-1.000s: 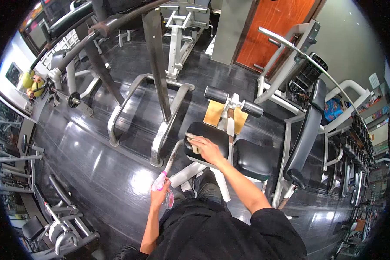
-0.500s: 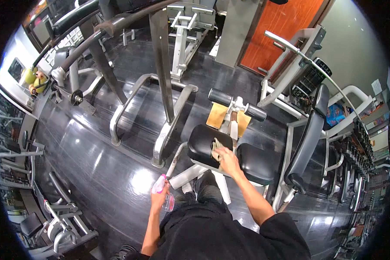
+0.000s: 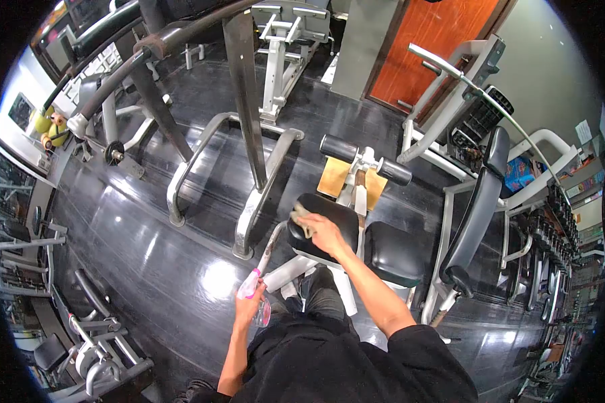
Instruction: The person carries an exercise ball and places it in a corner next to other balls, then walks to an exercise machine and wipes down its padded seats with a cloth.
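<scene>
Gym: two seat pads (image 3: 323, 225), perhaps one cloth (image 3: 301, 219).

Gym floor, person bent over a black padded seat.
Right hand (image 3: 324, 234) presses a cloth (image 3: 301, 219) flat on left seat pad (image 3: 329, 213), near its left edge. Left hand (image 3: 249, 305) grips a pink spray bottle (image 3: 251, 290) low by the hip, nozzle up. Second pad (image 3: 393, 247) just right of it, foam rollers (image 3: 364, 160) beyond, upright backrest (image 3: 474, 215) at right, orange door (image 3: 437, 47) behind.
</scene>
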Demonstrator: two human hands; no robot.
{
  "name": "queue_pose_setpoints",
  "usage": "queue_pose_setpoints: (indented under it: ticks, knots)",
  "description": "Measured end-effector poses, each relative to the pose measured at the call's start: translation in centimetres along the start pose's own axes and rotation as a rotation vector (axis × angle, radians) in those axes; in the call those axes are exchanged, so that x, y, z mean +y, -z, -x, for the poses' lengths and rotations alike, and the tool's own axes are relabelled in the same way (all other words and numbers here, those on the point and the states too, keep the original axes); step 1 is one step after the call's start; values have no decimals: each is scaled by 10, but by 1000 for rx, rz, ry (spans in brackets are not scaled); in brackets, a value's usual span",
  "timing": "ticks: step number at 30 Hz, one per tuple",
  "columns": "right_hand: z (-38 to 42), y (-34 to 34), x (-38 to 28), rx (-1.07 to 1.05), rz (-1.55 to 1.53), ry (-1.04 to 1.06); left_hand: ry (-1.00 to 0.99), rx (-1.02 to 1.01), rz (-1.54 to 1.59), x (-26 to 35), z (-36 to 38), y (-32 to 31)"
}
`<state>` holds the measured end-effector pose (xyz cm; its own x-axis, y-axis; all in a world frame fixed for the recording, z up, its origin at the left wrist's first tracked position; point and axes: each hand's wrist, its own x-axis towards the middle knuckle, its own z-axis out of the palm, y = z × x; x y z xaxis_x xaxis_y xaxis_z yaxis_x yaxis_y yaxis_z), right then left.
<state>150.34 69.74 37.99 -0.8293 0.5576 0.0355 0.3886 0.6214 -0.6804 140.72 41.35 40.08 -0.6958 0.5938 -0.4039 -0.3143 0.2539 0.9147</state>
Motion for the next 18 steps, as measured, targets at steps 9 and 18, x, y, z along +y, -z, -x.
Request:
queue_pose_setpoints:
  ticks: [9,18]
  knots:
    - [-29,16,31,-101,291,-254,-33,-15,-44,4,-3,2]
    - [-17,41,42,-207,303,-68,-7,-27,-33,1,-10,0]
